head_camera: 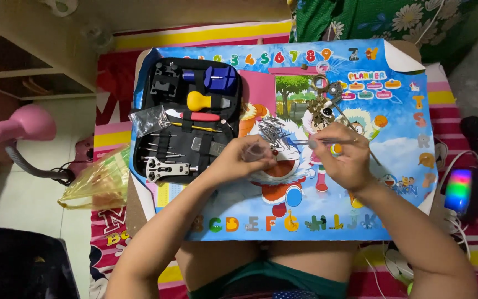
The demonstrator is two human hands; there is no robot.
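Note:
My left hand [245,157] pinches a small clear plastic bag [256,150] over the colourful cartoon board [399,138] on my lap. My right hand [345,157] holds thin metal tweezers [327,142] that point left toward the bag. Just beyond the two hands lies a loose pile of fine metal pins [272,130]. A gold-coloured watch band with metal parts [323,105] rests past my right hand.
An open black tool case [186,119] with a yellow-handled tool, a red-handled tool and a blue block lies at the board's left. A clear plastic sachet [147,119] sits on its edge. A yellow plastic bag [98,180], a pink lamp [15,124] and a glowing device [459,191] flank the board.

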